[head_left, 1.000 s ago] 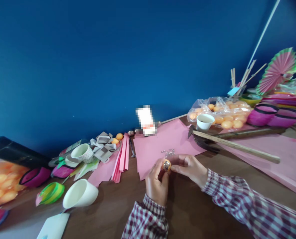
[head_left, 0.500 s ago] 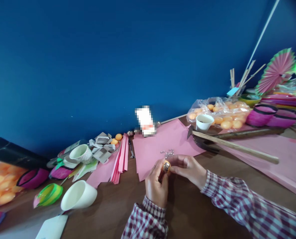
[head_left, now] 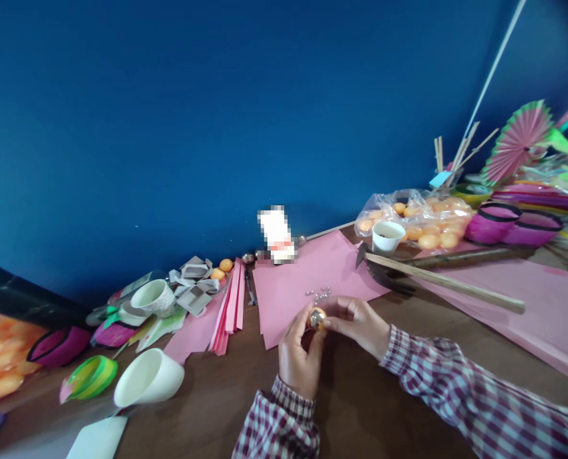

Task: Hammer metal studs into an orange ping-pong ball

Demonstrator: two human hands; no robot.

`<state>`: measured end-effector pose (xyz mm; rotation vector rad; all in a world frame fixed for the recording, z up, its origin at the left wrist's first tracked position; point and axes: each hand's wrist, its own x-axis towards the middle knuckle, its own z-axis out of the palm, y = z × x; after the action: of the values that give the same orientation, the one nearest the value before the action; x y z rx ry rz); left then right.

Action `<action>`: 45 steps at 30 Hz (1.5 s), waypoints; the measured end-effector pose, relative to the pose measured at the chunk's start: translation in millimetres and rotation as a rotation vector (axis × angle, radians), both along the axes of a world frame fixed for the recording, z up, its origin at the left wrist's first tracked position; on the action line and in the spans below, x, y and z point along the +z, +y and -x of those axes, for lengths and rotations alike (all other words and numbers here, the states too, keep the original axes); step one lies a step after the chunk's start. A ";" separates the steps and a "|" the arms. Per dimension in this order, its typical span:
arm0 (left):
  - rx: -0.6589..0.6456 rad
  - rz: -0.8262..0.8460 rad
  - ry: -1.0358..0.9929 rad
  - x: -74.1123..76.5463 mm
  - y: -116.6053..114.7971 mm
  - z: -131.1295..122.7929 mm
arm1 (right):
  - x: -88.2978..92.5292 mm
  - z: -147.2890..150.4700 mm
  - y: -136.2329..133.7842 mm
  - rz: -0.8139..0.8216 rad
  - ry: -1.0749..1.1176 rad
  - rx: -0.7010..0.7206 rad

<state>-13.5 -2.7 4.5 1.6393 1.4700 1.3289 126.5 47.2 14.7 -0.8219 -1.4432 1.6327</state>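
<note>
My left hand [head_left: 298, 357] has its thumb and fingers closed around a small orange ball [head_left: 317, 318] whose facing side is covered in shiny silver-gold. My right hand [head_left: 363, 326] presses thumb and fingertips against the ball's right side; whether a tiny piece is pinched there I cannot make out. Several small silver beads [head_left: 320, 296] lie just beyond my fingers on pink paper [head_left: 307, 271].
A hammer [head_left: 446, 280] rests to the right, near a white cup [head_left: 387, 236] and a clear bag of orange balls [head_left: 436, 223]. On the left are a tipped white cup [head_left: 150, 377], folded pink strips [head_left: 230, 312] and grey paper pieces [head_left: 195, 287]. A blue wall [head_left: 217, 127] stands behind.
The ball has turned slightly in my fingers and shows its shiny side more. Both hands stay together at nearly the same spot; the view has shifted a little.
</note>
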 end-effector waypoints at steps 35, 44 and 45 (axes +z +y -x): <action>0.041 -0.010 -0.276 11.7 0.0 -0.8 | 6.6 -6.4 -1.2 -0.380 -0.142 -0.173; 0.111 0.029 -0.392 5.5 3.8 -4.9 | -1.7 -38.1 35.0 -0.848 -0.834 -0.423; 0.102 0.037 -0.396 6.3 3.6 -5.2 | -1.7 -34.6 34.5 -0.908 -0.869 -0.373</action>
<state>-8.3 1.0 10.8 1.2022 1.3388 1.5658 161.0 81.7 13.0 -1.1738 -2.1605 0.1848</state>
